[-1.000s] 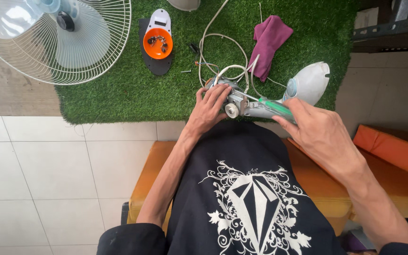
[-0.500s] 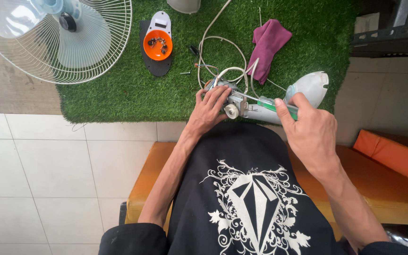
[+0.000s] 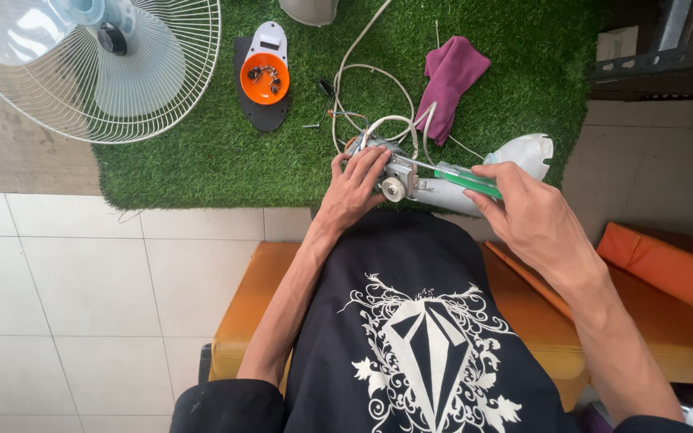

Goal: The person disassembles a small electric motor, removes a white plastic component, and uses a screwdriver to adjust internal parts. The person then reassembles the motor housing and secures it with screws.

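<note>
Since the earlier pictures, little is being changed: the right hand (image 3: 535, 212) has been drawn slightly back and lower along the tool, while the left hand (image 3: 356, 183) is being kept in the same place on the motor assembly (image 3: 391, 172).

That small metal motor assembly, with its round shaft end facing the person, is being held at the near edge of the green artificial turf mat (image 3: 226, 160), just beside a white plastic housing (image 3: 515, 156). It is being steadied by the left hand, whose fingers are curled and pressed over its top and left side. A green-handled screwdriver (image 3: 465, 178) is being pinched between the thumb and fingers of the right hand, its thin shaft laid nearly level and pointed left into the assembly. Whether the tip is seated in a screw cannot be told.

For this to be done well, the shaft is probably best kept in line with the screw, and steady inward pressure maintained so that the tip is not slipped out. The white cables (image 3: 362, 96) looping behind the assembly are likely better kept out from under the left fingers.

Farther back, loose screws are being kept in an orange bowl (image 3: 264, 78) on a dark base, with a purple cloth (image 3: 451, 80) and a white fan guard (image 3: 98, 68) lying well apart.
</note>
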